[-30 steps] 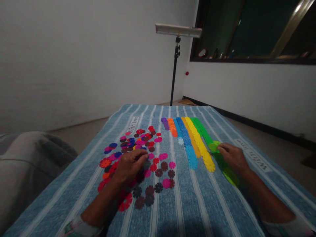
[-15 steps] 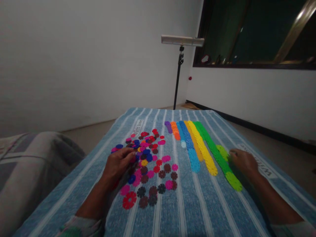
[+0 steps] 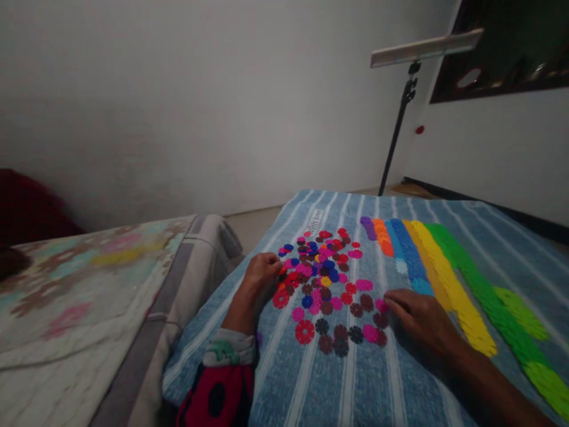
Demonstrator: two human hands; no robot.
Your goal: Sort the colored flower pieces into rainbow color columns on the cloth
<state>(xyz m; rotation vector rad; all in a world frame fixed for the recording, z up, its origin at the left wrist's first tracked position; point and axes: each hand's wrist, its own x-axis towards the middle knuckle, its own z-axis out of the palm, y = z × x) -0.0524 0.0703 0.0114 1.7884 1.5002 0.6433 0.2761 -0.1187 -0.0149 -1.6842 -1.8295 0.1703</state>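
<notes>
Flower-shaped plastic discs in pink, red, brown, blue and black lie in a loose pile (image 3: 326, 293) on the striped blue cloth (image 3: 284, 385). My left hand (image 3: 262, 274) is at the pile's left edge, its fingers closed beside red and orange discs; what they pinch is too small to make out. My right hand (image 3: 418, 308) comes in from the right, thumb and fingers pinched at the edge of a pink disc (image 3: 381, 305). Right of the pile, discs are laid in overlapping rows by colour, among them a yellow row (image 3: 457, 290) and a green row (image 3: 484, 296).
Left of the cloth stands a surface with a flower-patterned cover (image 3: 111, 284), and a dark red shape (image 3: 31, 204) is beyond it. A lamp on a black stand (image 3: 395, 136) rises behind the far edge, before a white wall (image 3: 222, 107).
The view has turned left. My right hand has moved from beside the green rows to the pile's right edge. My left hand has shifted to the pile's left side.
</notes>
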